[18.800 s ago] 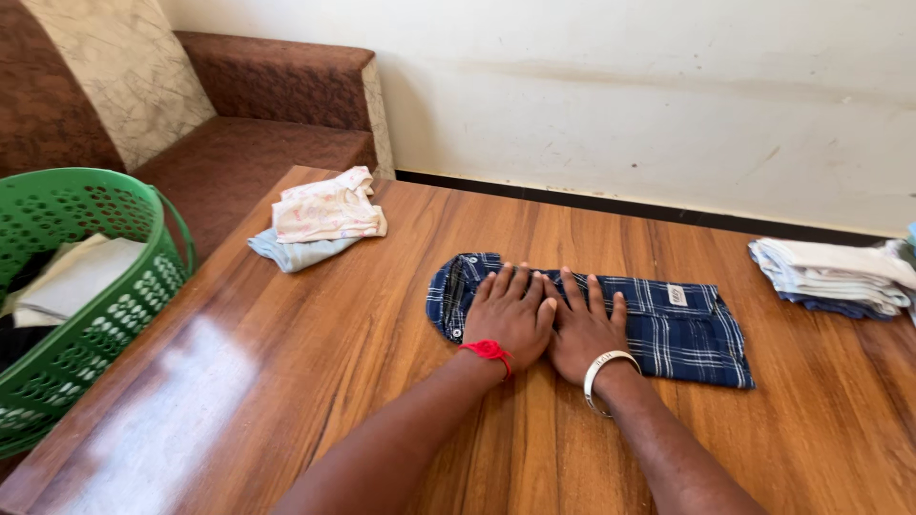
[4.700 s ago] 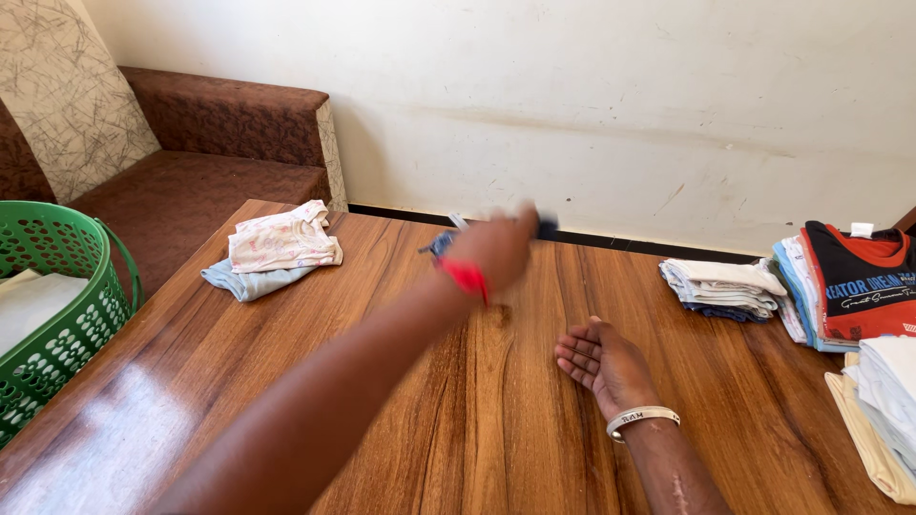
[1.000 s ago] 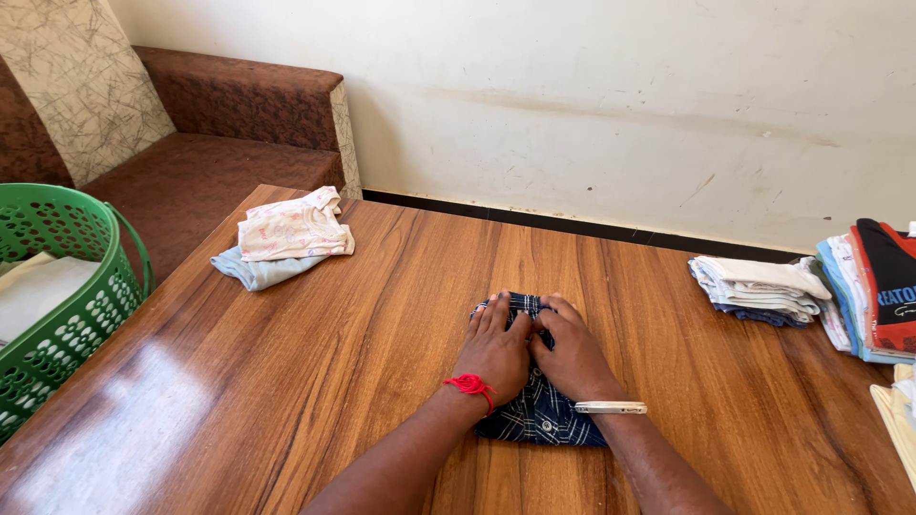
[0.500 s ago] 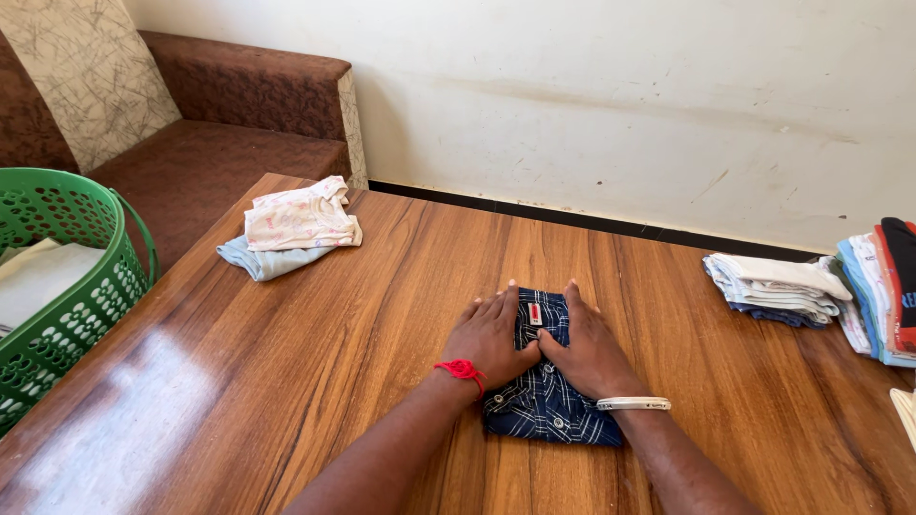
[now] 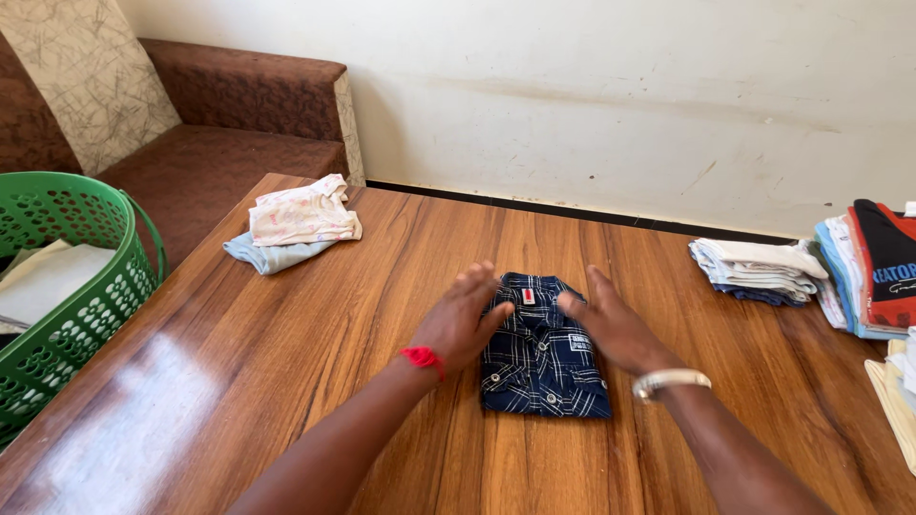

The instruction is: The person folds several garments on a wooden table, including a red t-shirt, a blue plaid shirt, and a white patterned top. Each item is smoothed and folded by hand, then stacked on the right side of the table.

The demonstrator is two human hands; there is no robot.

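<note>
Flanking the folded checked shirt (image 5: 542,349) at mid-table (image 5: 286,381), the left hand (image 5: 460,322) and right hand (image 5: 614,326) hovered open, gripping nothing; a careless brush could undo its folds.

— How many folded checked shirts lie on the tabletop (image 5: 286,401)?
— One, a dark blue checked shirt (image 5: 542,348), with two hands beside it, the left hand (image 5: 460,319) and the right hand (image 5: 615,326).
— And stacks of folded clothes?
— Three clear ones: a pale pink-and-blue stack (image 5: 296,224), a white-and-blue stack (image 5: 759,270), a taller stack (image 5: 873,272) at the right edge.
— Baskets?
— One green basket (image 5: 81,286). One brown sofa (image 5: 219,124) too.
</note>
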